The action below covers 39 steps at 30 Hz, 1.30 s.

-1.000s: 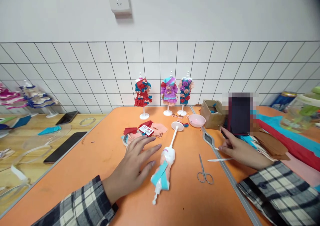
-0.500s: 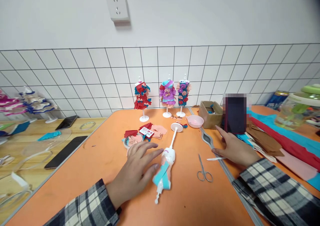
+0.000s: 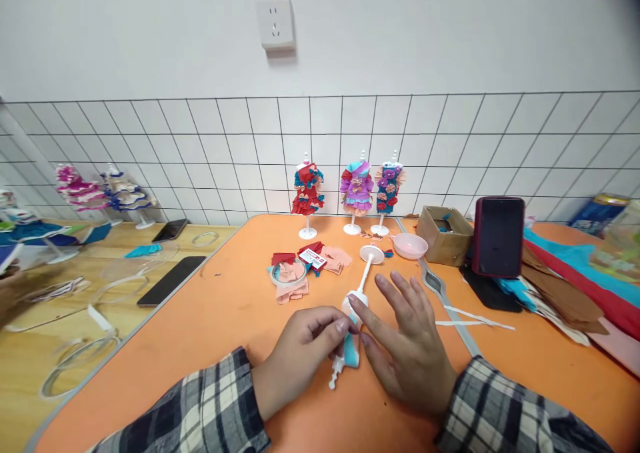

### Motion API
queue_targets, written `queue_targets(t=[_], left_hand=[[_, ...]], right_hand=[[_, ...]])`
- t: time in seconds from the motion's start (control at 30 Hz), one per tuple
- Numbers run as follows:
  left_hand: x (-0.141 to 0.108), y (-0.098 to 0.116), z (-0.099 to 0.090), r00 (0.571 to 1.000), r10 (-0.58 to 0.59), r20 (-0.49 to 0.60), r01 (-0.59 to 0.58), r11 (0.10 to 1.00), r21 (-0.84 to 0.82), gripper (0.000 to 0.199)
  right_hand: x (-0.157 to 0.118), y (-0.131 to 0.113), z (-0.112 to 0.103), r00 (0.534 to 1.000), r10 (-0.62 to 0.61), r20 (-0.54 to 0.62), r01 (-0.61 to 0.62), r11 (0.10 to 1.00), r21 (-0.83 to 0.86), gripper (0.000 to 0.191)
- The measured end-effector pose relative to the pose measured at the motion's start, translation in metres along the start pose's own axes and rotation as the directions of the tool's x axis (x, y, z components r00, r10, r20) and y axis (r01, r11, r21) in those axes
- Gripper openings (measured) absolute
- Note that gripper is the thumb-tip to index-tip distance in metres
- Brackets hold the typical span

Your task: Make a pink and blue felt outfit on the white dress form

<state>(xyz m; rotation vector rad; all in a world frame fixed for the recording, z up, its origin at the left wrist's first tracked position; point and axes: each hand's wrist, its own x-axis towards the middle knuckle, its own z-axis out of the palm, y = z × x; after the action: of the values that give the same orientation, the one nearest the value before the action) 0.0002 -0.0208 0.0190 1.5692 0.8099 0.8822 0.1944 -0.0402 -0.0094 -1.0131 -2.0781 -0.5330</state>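
A small white mannequin (image 3: 351, 353) wrapped in light blue and pink cloth lies on the orange table (image 3: 230, 333), its round base (image 3: 373, 254) pointing away from me. My left hand (image 3: 313, 346) is at its left side, thumb and fingers pinched at the cloth on the body; whether they grip cloth or something small is hidden. On the other side, my right hand (image 3: 407, 343) has its fingers spread, with the index fingertip by the upper part of the mannequin. The scissors are out of sight, around where my right hand is.
Three dressed mannequins (image 3: 307, 193) stand at the back. Cloth scraps and a tape ring (image 3: 289, 273) lie left of centre. A pink bowl (image 3: 411, 245), cardboard box (image 3: 445, 235), upright phone (image 3: 499, 236), white strips (image 3: 475, 316) and fabric pieces (image 3: 565, 293) are rightward.
My right hand has come from beside the phone to the mannequin. My left hand has closed from spread fingers to a pinch. The view has turned left.
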Motion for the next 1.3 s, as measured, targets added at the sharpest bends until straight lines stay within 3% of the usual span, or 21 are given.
queue_targets(t=[0.13, 0.43, 0.7, 0.83, 1.0, 1.13, 1.3], left_hand=[[0.002, 0.005, -0.002, 0.998, 0.049, -0.042, -0.048, 0.998, 0.036, 0.042], [-0.002, 0.001, -0.006, 0.994, 0.089, 0.064, -0.092, 0.995, 0.04, 0.04], [0.001, 0.0, -0.005, 0.993, 0.115, 0.024, -0.117, 0.972, 0.206, 0.045], [0.0, 0.0, -0.006, 0.995, 0.104, -0.002, -0.102, 0.973, 0.208, 0.048], [0.001, -0.002, -0.007, 0.998, 0.046, 0.038, -0.05, 0.992, 0.116, 0.046], [0.0, -0.002, -0.006, 0.997, 0.036, 0.07, -0.045, 0.989, 0.141, 0.05], [0.0, 0.0, -0.005, 0.995, 0.047, 0.089, -0.059, 0.988, 0.142, 0.052]], right_hand=[[-0.001, -0.001, 0.002, 1.0, 0.006, 0.002, -0.006, 0.999, 0.042, 0.073], [-0.007, -0.006, -0.003, 0.995, 0.027, 0.096, -0.044, 0.982, 0.185, 0.075], [-0.011, -0.009, -0.001, 0.979, 0.062, 0.194, -0.115, 0.955, 0.273, 0.071], [-0.01, -0.009, -0.003, 0.972, 0.097, 0.213, -0.169, 0.92, 0.353, 0.066], [-0.007, -0.005, -0.006, 0.98, 0.065, 0.186, -0.117, 0.953, 0.281, 0.066], [-0.007, -0.003, -0.007, 0.989, 0.028, 0.143, -0.066, 0.962, 0.264, 0.066], [-0.008, -0.006, -0.008, 0.984, 0.032, 0.173, -0.073, 0.969, 0.236, 0.069]])
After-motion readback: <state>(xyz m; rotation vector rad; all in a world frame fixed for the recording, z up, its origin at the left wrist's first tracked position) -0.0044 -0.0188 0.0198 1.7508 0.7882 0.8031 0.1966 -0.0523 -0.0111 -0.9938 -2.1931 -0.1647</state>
